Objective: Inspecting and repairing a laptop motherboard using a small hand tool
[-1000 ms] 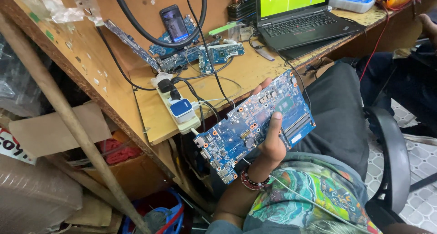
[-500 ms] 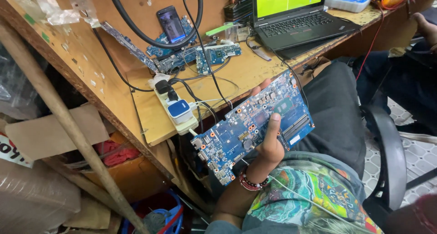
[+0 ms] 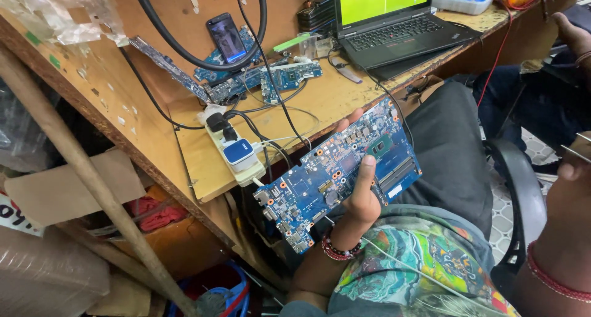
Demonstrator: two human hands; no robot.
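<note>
Holding the blue circuit board (image 3: 335, 175) over our lap beside the worktop (image 3: 320, 104), our left hand (image 3: 360, 197) grips it, thumb on top. We should support the edges and avoid pressing components. Our right hand (image 3: 569, 169) is barely visible; we cannot tell its grip.

Count on inspection: one blue board (image 3: 338, 175) in hand; two more boards (image 3: 289, 78) on the table (image 3: 320, 104); one laptop (image 3: 394, 21); one phone (image 3: 226, 38); one power strip (image 3: 234, 152); one beaded bracelet (image 3: 340, 250); one office chair (image 3: 523, 194).

Green laptop screen (image 3: 383, 0) — dark phone screen (image 3: 226, 38).
</note>
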